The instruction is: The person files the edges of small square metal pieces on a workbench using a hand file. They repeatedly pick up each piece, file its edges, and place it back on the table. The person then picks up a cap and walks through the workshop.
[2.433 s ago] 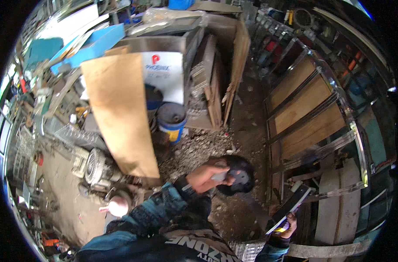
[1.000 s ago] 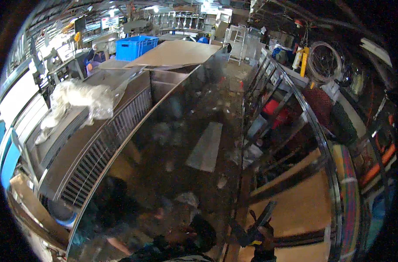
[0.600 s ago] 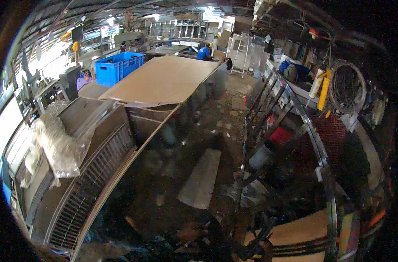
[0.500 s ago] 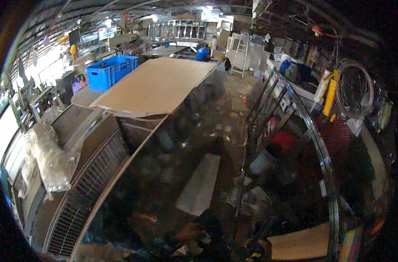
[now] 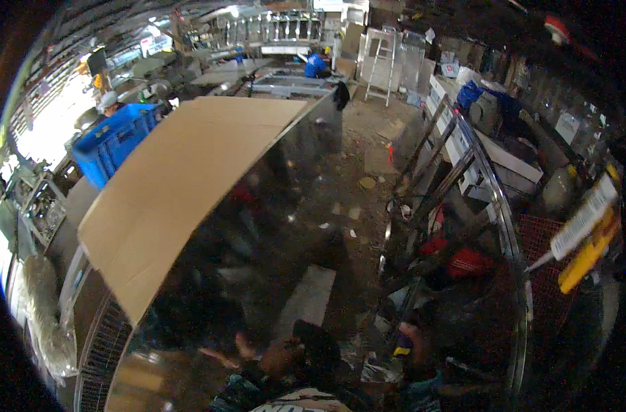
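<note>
Dim light blurs both hands at the lower edge. My left hand point(image 5: 238, 353) is low in front of me, with its fingers apart and nothing visible in them. Above it to the left lies a large brown cardboard sheet point(image 5: 189, 161) on the workbench, its near corner hanging over the slatted panel; the hand is apart from it. My right hand point(image 5: 414, 340) is closed around a small dark object with a yellow end point(image 5: 401, 351), whose kind I cannot make out. Crumpled clear plastic point(image 5: 381, 369) lies beside that hand.
A blue crate point(image 5: 117, 141) stands left of the cardboard. Metal frames point(image 5: 502, 206) lean along the right, by a yellow tube point(image 5: 587, 254). A pale board point(image 5: 309, 295) lies on the floor. A ladder point(image 5: 380, 69) and a person in blue point(image 5: 315, 66) are at the back.
The view has shifted. The cardboard sheet now reaches closer and farther left, covering more of the slatted panel. My hands show more clearly at the lower edge.
</note>
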The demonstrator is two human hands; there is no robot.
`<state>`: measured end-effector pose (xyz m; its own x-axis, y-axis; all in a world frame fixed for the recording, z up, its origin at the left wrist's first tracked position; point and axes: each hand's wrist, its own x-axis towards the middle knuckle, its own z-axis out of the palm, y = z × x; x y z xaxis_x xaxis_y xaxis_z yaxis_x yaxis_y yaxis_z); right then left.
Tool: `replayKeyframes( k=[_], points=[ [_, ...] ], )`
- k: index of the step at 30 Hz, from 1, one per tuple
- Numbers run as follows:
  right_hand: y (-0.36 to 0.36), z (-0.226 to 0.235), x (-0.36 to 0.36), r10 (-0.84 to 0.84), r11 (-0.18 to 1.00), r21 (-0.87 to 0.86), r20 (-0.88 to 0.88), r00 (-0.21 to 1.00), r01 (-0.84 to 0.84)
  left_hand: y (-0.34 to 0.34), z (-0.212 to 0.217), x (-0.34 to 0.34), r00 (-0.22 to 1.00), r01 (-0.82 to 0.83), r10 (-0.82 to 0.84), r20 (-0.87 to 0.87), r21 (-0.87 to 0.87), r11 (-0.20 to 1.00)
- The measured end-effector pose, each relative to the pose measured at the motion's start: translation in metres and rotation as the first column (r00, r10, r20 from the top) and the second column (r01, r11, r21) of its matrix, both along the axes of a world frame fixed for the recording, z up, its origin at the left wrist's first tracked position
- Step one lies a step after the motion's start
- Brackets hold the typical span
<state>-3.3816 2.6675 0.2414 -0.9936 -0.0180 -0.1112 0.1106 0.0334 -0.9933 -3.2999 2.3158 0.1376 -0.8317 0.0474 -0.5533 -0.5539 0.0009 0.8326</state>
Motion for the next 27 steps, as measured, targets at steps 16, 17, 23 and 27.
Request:
replayKeyframes(
  k=[16,17,23,27],
  points=[
    [0.015,-0.027,-0.519,-0.041,0.896,-0.413,0.294,0.955,0.165,0.009,0.048,-0.633,0.988,0.077,-0.094,-0.123,-0.141,0.987],
    [0.02,-0.03,-0.546,-0.074,0.901,-0.389,0.297,0.952,0.191,0.018,0.057,-0.669,0.986,0.039,-0.064,-0.155,-0.157,0.987],
    [0.04,-0.046,-0.756,-0.149,0.925,-0.302,0.271,0.951,0.231,0.053,0.012,-0.923,0.927,0.061,-0.14,-0.349,-0.228,0.972],
    [0.042,-0.068,-0.926,-0.074,0.941,-0.298,0.289,0.955,0.163,0.074,-0.023,-1.088,0.947,-0.099,0.067,-0.315,-0.087,0.991]
  ],
)
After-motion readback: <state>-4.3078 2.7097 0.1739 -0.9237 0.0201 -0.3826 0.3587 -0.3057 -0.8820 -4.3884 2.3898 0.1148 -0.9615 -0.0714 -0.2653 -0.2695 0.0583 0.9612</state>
